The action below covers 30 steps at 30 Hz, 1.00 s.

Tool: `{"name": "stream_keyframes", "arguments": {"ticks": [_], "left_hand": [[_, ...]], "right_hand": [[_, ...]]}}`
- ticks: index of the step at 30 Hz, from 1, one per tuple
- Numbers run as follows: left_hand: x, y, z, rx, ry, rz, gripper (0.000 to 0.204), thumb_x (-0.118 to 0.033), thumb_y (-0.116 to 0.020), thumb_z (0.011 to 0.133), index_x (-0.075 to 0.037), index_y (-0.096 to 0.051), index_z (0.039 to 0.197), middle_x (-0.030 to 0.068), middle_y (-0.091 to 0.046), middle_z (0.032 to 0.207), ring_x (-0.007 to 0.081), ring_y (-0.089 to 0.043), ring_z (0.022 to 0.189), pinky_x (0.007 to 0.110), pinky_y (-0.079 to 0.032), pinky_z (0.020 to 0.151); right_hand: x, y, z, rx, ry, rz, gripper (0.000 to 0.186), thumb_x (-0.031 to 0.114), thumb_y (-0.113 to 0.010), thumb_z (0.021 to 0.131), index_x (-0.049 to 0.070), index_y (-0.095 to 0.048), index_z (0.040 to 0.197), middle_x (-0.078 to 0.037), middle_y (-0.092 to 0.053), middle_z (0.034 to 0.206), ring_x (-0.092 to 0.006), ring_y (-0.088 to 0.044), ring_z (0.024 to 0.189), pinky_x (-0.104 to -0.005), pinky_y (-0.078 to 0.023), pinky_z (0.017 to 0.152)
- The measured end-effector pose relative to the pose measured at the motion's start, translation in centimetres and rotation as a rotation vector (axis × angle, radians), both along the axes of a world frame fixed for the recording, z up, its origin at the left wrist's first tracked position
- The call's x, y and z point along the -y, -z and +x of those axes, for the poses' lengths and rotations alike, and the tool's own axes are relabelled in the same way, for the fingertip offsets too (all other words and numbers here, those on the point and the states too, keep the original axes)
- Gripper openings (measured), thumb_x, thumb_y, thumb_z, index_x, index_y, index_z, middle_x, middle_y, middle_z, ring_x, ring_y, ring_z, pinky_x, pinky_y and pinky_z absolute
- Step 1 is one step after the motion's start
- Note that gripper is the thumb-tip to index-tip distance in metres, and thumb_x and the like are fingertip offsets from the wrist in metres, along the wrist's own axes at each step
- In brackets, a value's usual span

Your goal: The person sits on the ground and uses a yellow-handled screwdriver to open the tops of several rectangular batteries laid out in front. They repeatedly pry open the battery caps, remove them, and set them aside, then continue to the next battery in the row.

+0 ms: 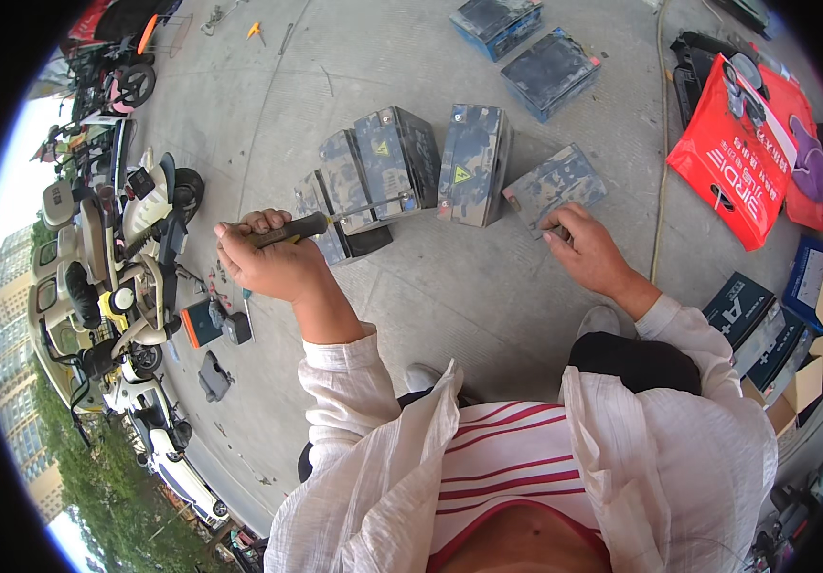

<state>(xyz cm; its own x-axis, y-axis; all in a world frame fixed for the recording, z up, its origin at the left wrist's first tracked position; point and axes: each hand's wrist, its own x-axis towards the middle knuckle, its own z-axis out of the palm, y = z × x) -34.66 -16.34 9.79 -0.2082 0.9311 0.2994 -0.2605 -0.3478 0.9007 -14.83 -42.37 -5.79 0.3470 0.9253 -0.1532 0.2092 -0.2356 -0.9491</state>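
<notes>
One screwdriver [308, 226], long axis rightward

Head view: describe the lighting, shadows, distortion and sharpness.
In the head view, black surrounds the round fisheye image, and the buildings bend along its left rim; there, the sky washes out nearly white; soft shadows darken the pavement beside the camouflage-patterned boxes; the left hand and its dark-handled tool look reasonably sharp.
</notes>
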Motion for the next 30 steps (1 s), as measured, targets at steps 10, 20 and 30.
{"name": "stream_keyframes", "arguments": {"ticks": [10,20,30], "left_hand": [[0.3,-1.2,1.0,-0.494,0.493,0.091,0.028,-0.031,-0.062,0.1,-0.004,-0.055,0.103,0.007,-0.058,0.088,0.014,-0.053,0.085,0.033,-0.044,0.084],[2.5,1.0,-1.8,-0.431,0.242,-0.058,0.047,-0.014,-0.08,0.087,0.005,-0.058,0.124,0.0066,-0.066,0.106,0.014,-0.061,0.096,0.028,-0.051,0.086],[1.5,2.7,-2.5,-0.306,0.487,0.083,0.037,-0.003,-0.067,0.087,0.005,-0.06,0.123,0.0155,-0.063,0.117,0.0278,-0.061,0.109,0.037,-0.048,0.097]], "right_hand": [[-0.6,0.2,0.3,0.03,-0.041,-0.007,0.015,0.01,-0.063,0.095,0.002,-0.062,0.107,-0.013,-0.059,0.104,-0.0281,-0.063,0.088,-0.037,-0.052,0.077],[-8.2,-14.6,0.4,0.31,-0.197,0.159,0.035,0.012,-0.066,0.093,0.003,-0.059,0.126,-0.014,-0.06,0.115,-0.0259,-0.065,0.085,-0.0375,-0.054,0.079],[-18.3,-25.2,-9.4,0.606,-0.472,0.384,0.043,0.009,-0.061,0.094,0.008,-0.056,0.137,-0.016,-0.058,0.132,-0.0339,-0.064,0.108,-0.0397,-0.053,0.089]]}}
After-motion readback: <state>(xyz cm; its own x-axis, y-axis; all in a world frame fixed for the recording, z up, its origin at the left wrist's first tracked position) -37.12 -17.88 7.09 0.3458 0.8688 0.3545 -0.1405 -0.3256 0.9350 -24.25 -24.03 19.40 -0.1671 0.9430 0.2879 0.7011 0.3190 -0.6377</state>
